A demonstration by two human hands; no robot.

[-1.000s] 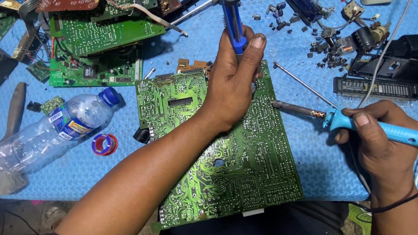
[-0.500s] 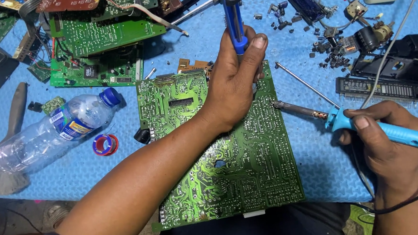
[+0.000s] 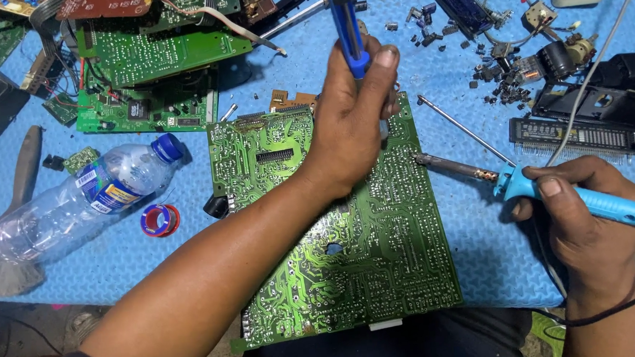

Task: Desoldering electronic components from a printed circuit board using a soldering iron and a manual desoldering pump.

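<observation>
A large green circuit board [image 3: 380,262] lies solder side up on the blue foam mat [image 3: 480,242]. My left hand [image 3: 350,119] is over its upper part, closed around a blue pump tool [image 3: 347,32] held upright with its tip down at the board. My right hand [image 3: 580,223], right of the board, grips the light blue handle of a soldering iron [image 3: 587,200]. The iron's metal tip [image 3: 429,160] touches the board's right edge, just beside my left hand.
More green boards [image 3: 160,71] are stacked at the back left. A clear plastic bottle [image 3: 87,198] lies on its side at the left, with a solder spool [image 3: 160,219] and a brush [image 3: 15,216] nearby. Loose small parts [image 3: 500,75] and black display modules [image 3: 576,136] lie at the back right.
The soldering iron's tip has stayed against the board's right edge; my right hand shifted very slightly. My left hand and the pump tool keep the same place.
</observation>
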